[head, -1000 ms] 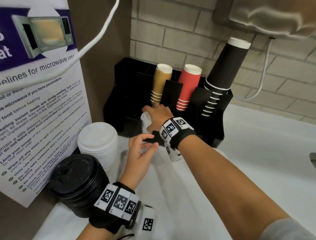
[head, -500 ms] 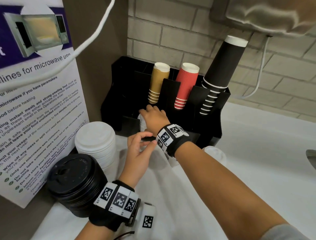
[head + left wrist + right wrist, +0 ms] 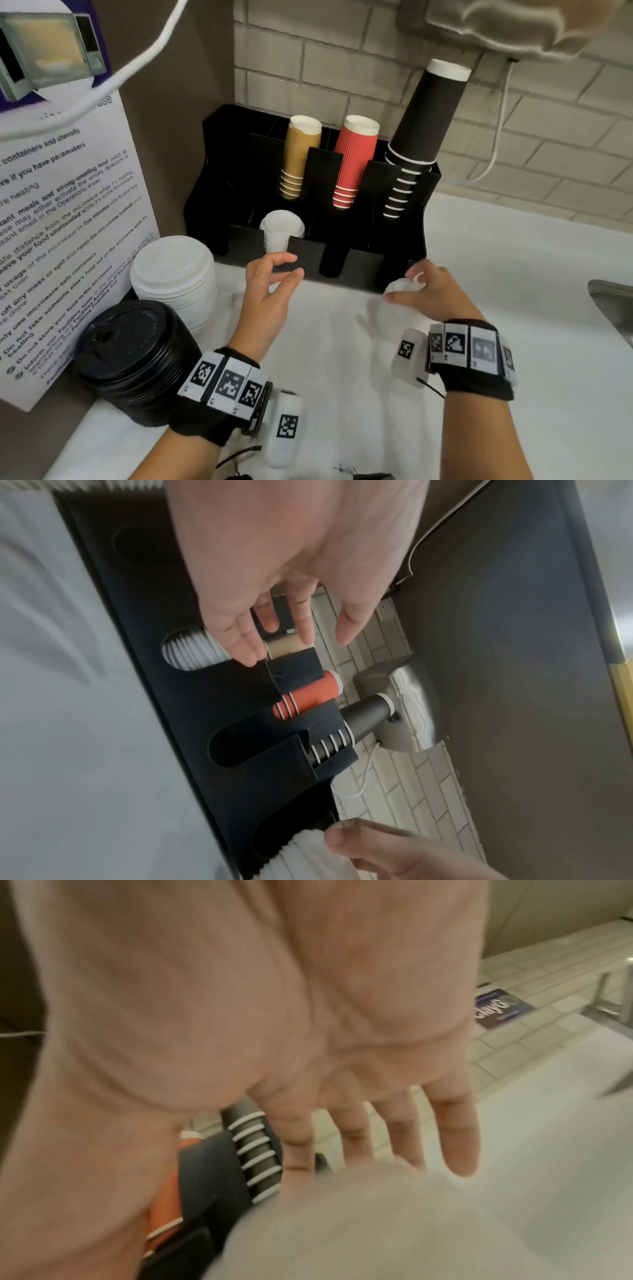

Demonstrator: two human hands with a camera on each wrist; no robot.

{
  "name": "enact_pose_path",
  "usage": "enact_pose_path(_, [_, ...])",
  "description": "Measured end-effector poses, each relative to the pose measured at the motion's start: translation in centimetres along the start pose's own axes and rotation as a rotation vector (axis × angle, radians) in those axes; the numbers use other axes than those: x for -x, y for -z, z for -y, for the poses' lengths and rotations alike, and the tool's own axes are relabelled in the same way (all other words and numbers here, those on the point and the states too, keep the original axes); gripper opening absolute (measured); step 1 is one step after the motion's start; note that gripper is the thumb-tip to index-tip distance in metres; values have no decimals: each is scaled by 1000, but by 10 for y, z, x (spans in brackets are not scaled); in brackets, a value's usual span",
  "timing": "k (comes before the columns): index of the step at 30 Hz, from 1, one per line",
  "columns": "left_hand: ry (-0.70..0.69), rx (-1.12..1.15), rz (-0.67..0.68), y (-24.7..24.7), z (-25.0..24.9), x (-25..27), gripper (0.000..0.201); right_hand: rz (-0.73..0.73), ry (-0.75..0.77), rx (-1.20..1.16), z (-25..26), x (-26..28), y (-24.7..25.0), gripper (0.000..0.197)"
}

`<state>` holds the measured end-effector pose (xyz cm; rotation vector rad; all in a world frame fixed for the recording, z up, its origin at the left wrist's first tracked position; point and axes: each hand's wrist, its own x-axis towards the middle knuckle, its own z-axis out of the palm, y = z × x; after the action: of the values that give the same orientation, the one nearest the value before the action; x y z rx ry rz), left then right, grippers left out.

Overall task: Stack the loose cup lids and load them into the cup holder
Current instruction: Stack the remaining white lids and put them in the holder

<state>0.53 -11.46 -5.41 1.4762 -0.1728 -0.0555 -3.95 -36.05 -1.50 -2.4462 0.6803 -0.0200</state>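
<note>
The black cup holder (image 3: 342, 260) stands against the brick wall with brown, red and black cup stacks in its rear slots. A stack of small white lids (image 3: 281, 228) sits in its front left slot, also seen from the left wrist (image 3: 192, 647). My left hand (image 3: 289, 265) hovers just in front of that slot, fingers loosely curled and empty. My right hand (image 3: 416, 284) grips a second small white lid stack (image 3: 394, 291) on the counter by the holder's front right corner. In the left wrist view its thumb and fingers close round that ribbed stack (image 3: 301, 859).
A tall stack of larger white lids (image 3: 171, 270) and a stack of black lids (image 3: 133, 356) stand at the left, beside a microwave notice (image 3: 68, 205). A white cable (image 3: 137, 65) hangs overhead. A metal sink edge (image 3: 613, 294) shows at the far right.
My right hand has left the holder's front left slot, where the white lids now sit, and moved right onto another lid stack on the counter. My left hand barely moved.
</note>
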Motion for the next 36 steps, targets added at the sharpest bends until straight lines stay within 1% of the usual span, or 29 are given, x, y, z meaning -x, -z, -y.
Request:
enact_pose_path(1, [1,1,10,-3,-1,1,17,20,-8,-11,-5,1,-3,53])
enact_pose_path(3, [7,3,30,-7,-2,2,17,-11,13,-42,-10,2,-9,56])
enact_pose_path(6, [16,-6,56,-12,-2,5,15,-71,40,-45,-15,0,-15,53])
enact_pose_path(13, [19,-31,78,-17,-3,9,16,-91,53,-39,-15,4,-20,54])
enact_pose_path(18, [10,-46,90,-17,-2,12,16,-193,99,-124,-14,10,-11,51])
enact_pose_path(20, [0,-66,125,-16,-2,14,21,-214,143,-163,-9,14,-5,50])
enact_pose_path(22, [-23,-91,226,-16,-3,17,37,-210,215,-254,4,21,-2,50])
enact_pose_path(23, [-29,-89,294,-16,-2,18,50,-184,255,-319,13,25,-2,49])
enact_pose_path(25, [-20,-52,406,-20,-2,22,78,-59,323,-445,31,36,-6,51])
enact_pose_path(26, [-13,-17,440,-23,-3,23,87,28,346,-498,40,41,-9,53])
enact_pose_path(28, [-15,61,466,-26,-3,24,99,173,386,-584,54,49,-16,55])
enact_pose_path(30, [-34,106,451,-24,-3,24,101,239,421,-621,63,53,-22,52])
enact_pose_path(33, [-86,102,393,-20,-4,24,91,269,421,-658,68,56,-27,47])
enact_pose_path(36, [-101,112,333,-14,-5,26,88,327,435,-648,67,57,-25,54])
